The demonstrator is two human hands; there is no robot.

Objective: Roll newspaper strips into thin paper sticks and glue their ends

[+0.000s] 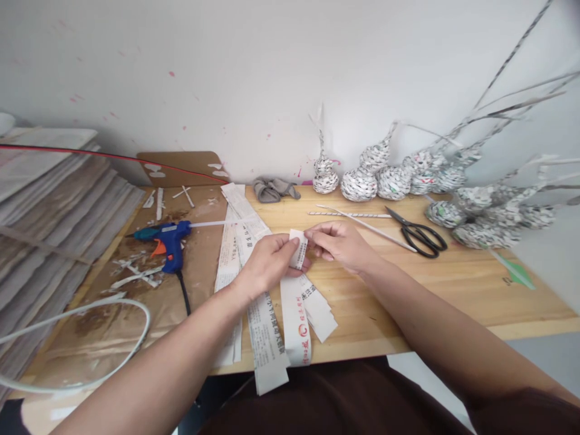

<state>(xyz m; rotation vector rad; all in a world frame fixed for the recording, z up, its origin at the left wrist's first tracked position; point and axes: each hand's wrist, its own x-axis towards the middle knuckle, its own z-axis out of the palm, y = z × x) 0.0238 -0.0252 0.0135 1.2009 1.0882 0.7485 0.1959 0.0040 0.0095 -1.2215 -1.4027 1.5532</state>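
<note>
My left hand [272, 260] pinches a printed newspaper strip [298, 332] near its upper end, thumb on top. The strip hangs down from there toward the table's front edge, with red print on its lower part. At the strip's top right corner, my right hand [333, 244] has its thumb and fingertips pressed together on the paper. More cut newspaper strips [267, 338] lie fanned out on the wooden table beneath and left of my hands.
A blue glue gun [172, 241] lies on brown paper [90, 326] at left, beside a newspaper stack [67, 211]. Black scissors [419, 232], thin paper rods [367, 226] and a grey cloth [274, 189] lie behind my hands. Woven paper gourds [360, 181] line the wall.
</note>
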